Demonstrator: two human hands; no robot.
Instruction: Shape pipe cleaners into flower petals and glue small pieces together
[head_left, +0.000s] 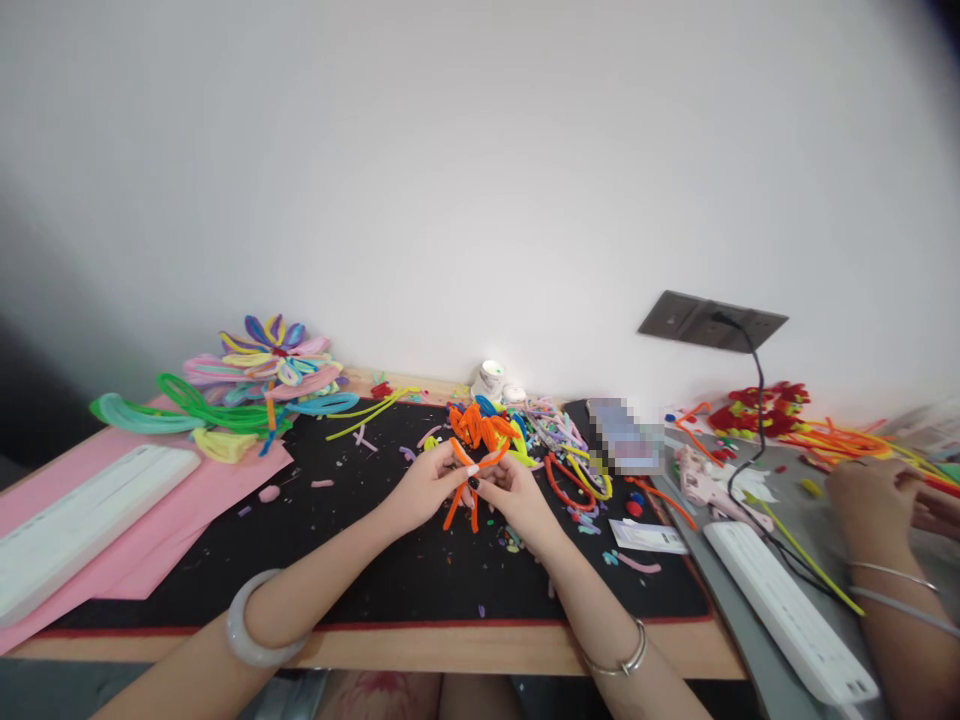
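Observation:
My left hand [425, 487] and my right hand [516, 498] meet over the middle of the black mat [322, 570]. Between them, both sets of fingers pinch an orange pipe cleaner [451, 512], whose ends stick out above and below the fingertips. Just behind my hands lies a bundle of coiled orange pipe cleaners [474, 424], with yellow and blue ones beside it. Whether the held piece joins that bundle I cannot tell. Looped red and yellow pipe cleaners [570, 485] rest to the right of my right hand.
A pipe-cleaner flower [277, 355] and pink sheets [172, 540] with a white strip-shaped device [90, 520] are at left. A white cup [489, 378] stands by the wall. At right are a phone [622, 435], a pink glue gun [709, 485], a black cable [759, 400] and a co-worker's hands [874, 500].

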